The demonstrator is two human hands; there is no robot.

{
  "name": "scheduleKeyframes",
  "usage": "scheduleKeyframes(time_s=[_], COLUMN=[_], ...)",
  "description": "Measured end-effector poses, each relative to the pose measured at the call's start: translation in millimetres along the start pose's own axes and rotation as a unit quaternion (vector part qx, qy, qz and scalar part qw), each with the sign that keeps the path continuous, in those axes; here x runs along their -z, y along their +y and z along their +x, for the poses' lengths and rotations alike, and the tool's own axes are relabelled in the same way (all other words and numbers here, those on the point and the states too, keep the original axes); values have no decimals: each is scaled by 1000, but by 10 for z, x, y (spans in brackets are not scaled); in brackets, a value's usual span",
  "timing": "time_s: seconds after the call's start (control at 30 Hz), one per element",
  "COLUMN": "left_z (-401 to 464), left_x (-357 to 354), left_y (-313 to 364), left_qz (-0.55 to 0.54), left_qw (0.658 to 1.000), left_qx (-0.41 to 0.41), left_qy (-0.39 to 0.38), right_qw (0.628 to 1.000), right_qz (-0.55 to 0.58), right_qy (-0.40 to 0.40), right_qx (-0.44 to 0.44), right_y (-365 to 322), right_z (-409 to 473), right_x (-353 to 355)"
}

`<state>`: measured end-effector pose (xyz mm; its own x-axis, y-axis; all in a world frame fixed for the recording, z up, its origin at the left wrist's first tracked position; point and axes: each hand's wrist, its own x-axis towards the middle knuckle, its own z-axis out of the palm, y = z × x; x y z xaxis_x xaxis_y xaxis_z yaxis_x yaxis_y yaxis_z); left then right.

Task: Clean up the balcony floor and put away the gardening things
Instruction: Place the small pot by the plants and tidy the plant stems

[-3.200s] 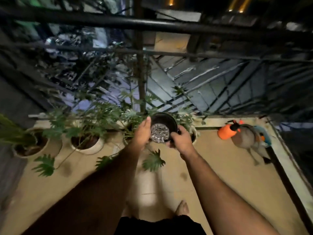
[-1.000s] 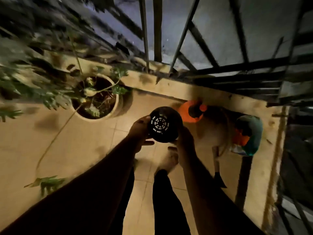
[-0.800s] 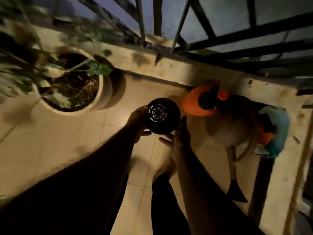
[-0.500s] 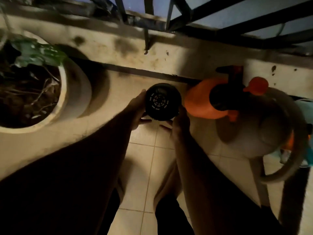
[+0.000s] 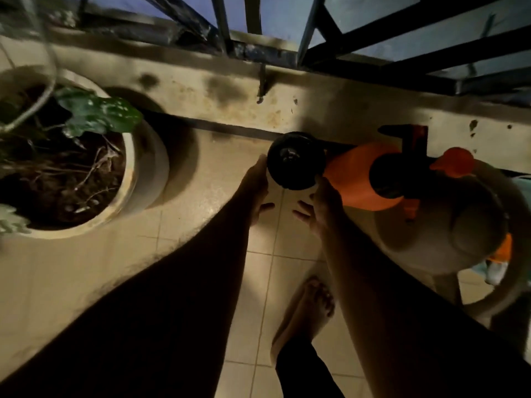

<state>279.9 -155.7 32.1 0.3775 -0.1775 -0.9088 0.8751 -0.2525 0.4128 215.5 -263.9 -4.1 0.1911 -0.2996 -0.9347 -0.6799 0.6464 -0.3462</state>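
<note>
Bare tile floor [image 5: 290,262] is lying open below the hands. An orange sprayer [image 5: 362,179] and pale watering can [image 5: 448,231] are crowding the right (almost touching), a planter [image 5: 138,179] blocking left, the ledge [image 5: 287,107] ahead.

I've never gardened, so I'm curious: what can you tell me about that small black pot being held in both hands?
The small black pot is round and looks like thin dark plastic. It is blurred, with a paler patch near its middle whose detail cannot be made out. The left hand grips its left side and the right hand its lower right, low over the tiled floor. It sits between a large cream planter and an orange sprayer.
</note>
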Motion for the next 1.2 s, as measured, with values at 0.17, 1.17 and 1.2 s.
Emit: scheduleKeyframes(time_s=[0.17,1.17,1.2], left_z=[-697,-6807,-6868], left_x=[313,2603,2696], left_y=[-186,-2286,-2450], left_qz=[100,-245,-264], left_qw=[993,885,877], left_qx=[-35,-68,-67], left_qy=[43,390,397], right_qw=[980,464,449], right_qz=[-181,-735,-741], right_qy=[31,-375,-381], right_qx=[71,324,323], right_y=[241,2371,2588], right_z=[-798,-6689,-6744], right_x=[23,-1229,-1272])
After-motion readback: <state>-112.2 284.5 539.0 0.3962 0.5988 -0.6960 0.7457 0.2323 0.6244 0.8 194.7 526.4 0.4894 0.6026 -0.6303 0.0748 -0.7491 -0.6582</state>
